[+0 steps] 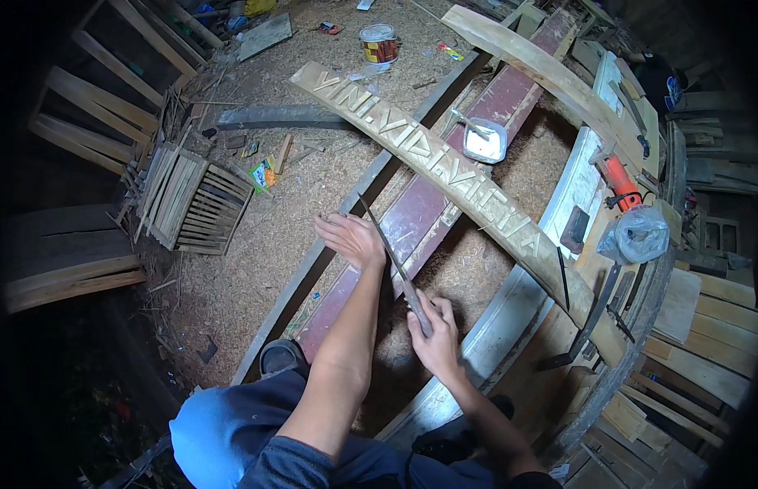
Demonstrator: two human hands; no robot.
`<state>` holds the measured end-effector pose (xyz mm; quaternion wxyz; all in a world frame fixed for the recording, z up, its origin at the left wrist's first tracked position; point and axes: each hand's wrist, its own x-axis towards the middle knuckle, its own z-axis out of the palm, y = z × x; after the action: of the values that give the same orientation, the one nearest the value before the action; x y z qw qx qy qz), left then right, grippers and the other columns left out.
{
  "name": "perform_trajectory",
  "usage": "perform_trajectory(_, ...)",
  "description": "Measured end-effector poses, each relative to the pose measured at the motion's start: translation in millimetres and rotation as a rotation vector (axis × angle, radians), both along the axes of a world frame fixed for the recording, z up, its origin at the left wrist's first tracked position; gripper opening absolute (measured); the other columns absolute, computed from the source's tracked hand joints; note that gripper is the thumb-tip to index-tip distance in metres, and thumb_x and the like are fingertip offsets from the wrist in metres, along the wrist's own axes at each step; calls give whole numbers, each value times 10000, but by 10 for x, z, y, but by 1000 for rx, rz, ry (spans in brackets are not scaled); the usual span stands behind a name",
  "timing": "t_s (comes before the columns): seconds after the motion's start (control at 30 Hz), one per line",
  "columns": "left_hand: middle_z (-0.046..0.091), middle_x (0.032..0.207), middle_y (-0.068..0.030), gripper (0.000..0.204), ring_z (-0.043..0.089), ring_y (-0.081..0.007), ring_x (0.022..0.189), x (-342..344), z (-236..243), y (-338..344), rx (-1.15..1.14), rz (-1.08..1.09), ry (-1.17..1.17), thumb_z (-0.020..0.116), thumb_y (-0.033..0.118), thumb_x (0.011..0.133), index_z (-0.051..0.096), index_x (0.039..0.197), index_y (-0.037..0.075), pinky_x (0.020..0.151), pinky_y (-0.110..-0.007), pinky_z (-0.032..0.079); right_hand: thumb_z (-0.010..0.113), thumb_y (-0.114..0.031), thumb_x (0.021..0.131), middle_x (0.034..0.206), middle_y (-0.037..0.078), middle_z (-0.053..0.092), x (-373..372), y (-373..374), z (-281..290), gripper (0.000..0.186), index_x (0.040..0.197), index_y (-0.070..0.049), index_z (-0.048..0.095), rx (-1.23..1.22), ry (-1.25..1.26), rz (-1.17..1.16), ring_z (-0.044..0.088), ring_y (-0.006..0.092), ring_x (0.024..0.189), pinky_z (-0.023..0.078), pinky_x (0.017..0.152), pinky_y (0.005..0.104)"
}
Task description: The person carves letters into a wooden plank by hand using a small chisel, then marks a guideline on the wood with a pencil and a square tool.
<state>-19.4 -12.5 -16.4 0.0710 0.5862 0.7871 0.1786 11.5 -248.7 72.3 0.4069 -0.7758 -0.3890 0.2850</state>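
My right hand (437,337) is wrapped round the handle of a long, thin, dark-bladed tool (386,241); whether it is a file or a knife I cannot tell. Its blade points up and to the left. Right beside the blade is my left hand (352,239), fingers stretched out to the left; it holds nothing that I can see. Beyond both hands, a long wooden board (424,155) with raised carved letters lies slantwise across the supports. A maroon plank (411,220) runs beneath it.
On the maroon plank stands a white tub (486,143) with a brush. At right are an orange power tool (618,181), a plastic bag (640,234) and a metal square (589,326). A bucket (379,47) and a slatted wooden piece (195,200) rest on the shaving-covered floor.
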Motion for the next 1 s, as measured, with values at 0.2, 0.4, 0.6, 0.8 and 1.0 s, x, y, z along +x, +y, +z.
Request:
perform_trajectory(0.2,283,1623,-315,403,244,-438,1535,50,-13,-14,78,4,-71,453,211,1032,461,1311,-80,1247,-523,221,727,-137,937,1184,233,587,68,74,-109,498,1422,-95,618,84,-12,4,664,405,1038,544,876,460)
perform_trajectory(0.4,300,1607,-314,366,251,-443,1529,104,-5,-27,72,-15,-44,453,207,1034,469,1275,-68,1241,-532,228,710,-188,965,1175,219,589,64,221,-66,484,1428,-82,615,38,62,-21,657,402,1031,541,886,460)
perform_trajectory(0.6,282,1630,-301,409,240,-434,1539,-31,1,9,38,-9,-34,434,215,1039,461,1329,-71,1238,-538,226,709,-167,963,1141,234,596,63,-45,-4,466,1408,-56,627,12,15,24,650,398,1028,532,902,463)
perform_trajectory(0.8,278,1642,-289,461,238,-428,1545,102,67,-46,-13,-10,-65,433,227,1034,448,1386,-71,1238,-537,221,701,-186,974,1115,214,581,124,317,-92,474,1418,-47,611,78,71,-4,620,368,1023,514,909,449)
perform_trajectory(1.0,330,1603,-300,345,267,-431,1527,59,36,-41,87,-50,-54,477,173,1013,486,1280,-45,1211,-535,255,695,-202,979,1129,219,572,57,294,-87,466,1408,-37,615,70,71,-5,601,384,1033,503,919,471)
